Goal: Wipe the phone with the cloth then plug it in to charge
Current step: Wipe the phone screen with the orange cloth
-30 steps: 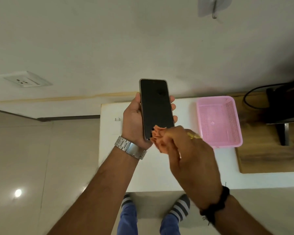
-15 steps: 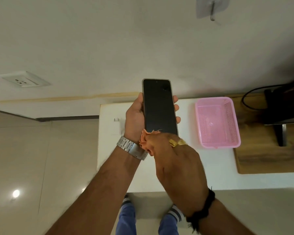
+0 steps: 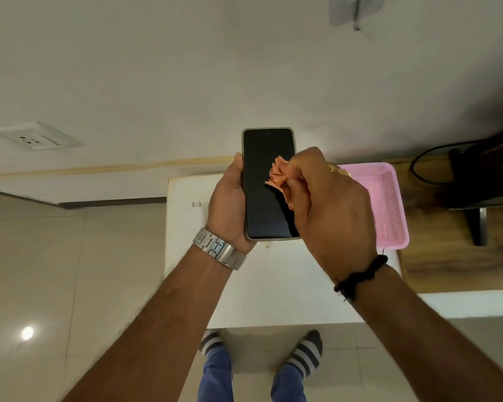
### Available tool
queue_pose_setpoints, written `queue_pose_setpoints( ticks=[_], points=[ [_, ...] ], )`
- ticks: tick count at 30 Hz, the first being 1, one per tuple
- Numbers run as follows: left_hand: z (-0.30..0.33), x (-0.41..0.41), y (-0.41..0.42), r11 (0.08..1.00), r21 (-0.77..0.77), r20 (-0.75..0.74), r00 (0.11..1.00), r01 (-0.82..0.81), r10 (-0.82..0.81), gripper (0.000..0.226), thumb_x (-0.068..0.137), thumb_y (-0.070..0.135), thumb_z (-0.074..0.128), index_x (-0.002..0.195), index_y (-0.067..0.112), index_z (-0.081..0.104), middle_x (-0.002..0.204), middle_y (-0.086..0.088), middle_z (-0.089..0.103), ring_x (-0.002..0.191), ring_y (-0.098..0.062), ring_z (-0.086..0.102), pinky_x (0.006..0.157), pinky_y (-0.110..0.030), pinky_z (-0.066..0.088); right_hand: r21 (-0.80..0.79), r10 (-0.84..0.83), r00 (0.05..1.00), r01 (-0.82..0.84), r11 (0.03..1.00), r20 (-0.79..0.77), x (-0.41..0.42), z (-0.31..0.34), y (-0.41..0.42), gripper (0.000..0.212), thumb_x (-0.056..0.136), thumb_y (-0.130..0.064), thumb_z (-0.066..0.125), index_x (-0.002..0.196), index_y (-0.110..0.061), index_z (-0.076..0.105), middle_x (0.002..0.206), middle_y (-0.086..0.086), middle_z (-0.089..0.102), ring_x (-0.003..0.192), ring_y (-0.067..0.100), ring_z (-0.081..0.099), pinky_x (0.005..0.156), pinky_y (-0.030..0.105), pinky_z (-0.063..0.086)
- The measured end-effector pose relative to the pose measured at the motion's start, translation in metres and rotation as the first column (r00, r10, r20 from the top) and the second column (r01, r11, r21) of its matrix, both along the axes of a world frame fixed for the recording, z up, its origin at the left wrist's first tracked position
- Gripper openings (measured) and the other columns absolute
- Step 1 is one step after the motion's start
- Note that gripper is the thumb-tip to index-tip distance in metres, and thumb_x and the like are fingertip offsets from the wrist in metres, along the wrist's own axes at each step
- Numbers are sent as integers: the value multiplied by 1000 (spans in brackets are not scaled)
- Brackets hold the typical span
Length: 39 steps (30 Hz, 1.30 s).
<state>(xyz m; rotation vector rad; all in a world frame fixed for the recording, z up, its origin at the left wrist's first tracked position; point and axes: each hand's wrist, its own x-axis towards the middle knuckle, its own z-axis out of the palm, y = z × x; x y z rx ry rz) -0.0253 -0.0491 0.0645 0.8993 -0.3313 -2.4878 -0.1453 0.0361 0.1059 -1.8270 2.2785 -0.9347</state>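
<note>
A black phone (image 3: pixel 263 181) with a dark screen is held upright above the white table (image 3: pixel 273 285). My left hand (image 3: pixel 227 210) grips it from the left side and below, a metal watch on the wrist. My right hand (image 3: pixel 328 204) is closed on a small orange cloth (image 3: pixel 279 175), which presses on the right middle of the screen. My right hand covers the phone's lower right edge. A small white charger plug (image 3: pixel 196 203) lies on the table's left part.
A pink plastic basket (image 3: pixel 389 204) sits on the table to the right. Beyond it a wooden surface (image 3: pixel 447 262) carries a black device (image 3: pixel 482 175) with a cable. A wall socket (image 3: pixel 38 139) is at the left. My feet stand below the table edge.
My right hand with the cloth has moved up from the bottom of the screen to its right middle. The phone has stayed in my left hand.
</note>
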Motion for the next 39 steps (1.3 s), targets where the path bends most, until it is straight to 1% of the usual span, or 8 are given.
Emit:
queue_pose_setpoints(
  ticks=[6,12,15,22,26,31,34,39],
  points=[
    [-5,6,-6,997,-62,3,999,37,-37,72,103,61,21,140,11,57,131,-19,66,108,-32,70,90,-46,58,-96,103,993,-108,989,-53,20,-9,34,33,112,-33,18,98,-15,43,54,5,59,47,13,54,43,16,46],
    [-9,3,4,1000,-5,-28,999,16,-16,60,104,55,34,119,13,74,109,-13,74,94,-28,72,86,-41,61,-14,-33,999,33,999,-18,-11,11,-15,13,98,-21,53,92,-10,53,61,5,47,47,15,41,40,28,33],
    [-7,6,-1,999,-40,-39,999,31,-32,62,103,55,32,133,11,65,129,-17,67,112,-32,67,105,-46,48,99,71,997,-69,993,-16,6,10,12,17,101,-17,50,101,-6,62,66,7,58,52,18,54,45,33,49],
    [-9,3,9,999,12,-14,999,36,-36,60,103,56,34,114,16,77,107,-12,76,92,-29,74,78,-43,61,18,8,1000,-8,1000,6,-20,19,-21,10,98,-19,54,92,-10,51,62,4,44,48,20,43,40,35,39],
    [-3,4,-2,1000,-9,28,1000,13,-13,61,104,56,35,140,13,58,139,-18,61,120,-35,58,112,-49,43,81,65,998,-66,995,4,3,16,8,10,98,-16,57,97,-15,47,62,3,49,47,18,48,39,36,47],
    [-7,2,11,999,1,37,999,35,-35,55,103,54,41,131,14,65,111,-14,73,93,-31,73,77,-43,61,13,-10,1000,10,1000,13,-21,18,-13,15,101,-20,47,93,-8,52,60,5,45,48,23,45,40,34,38],
    [-6,2,10,1000,-4,2,1000,22,-22,56,104,54,38,112,14,77,104,-12,77,90,-29,75,76,-43,61,48,-43,999,42,998,9,-19,19,-19,6,98,-9,55,93,-7,54,63,8,49,51,26,48,44,36,36],
    [-6,1,15,996,-29,8,997,80,-79,59,100,60,40,123,16,71,112,-14,71,96,-32,68,85,-47,58,77,8,999,-12,997,48,-17,16,7,24,103,-23,44,92,-5,56,63,9,55,51,28,52,45,41,45]
  ],
)
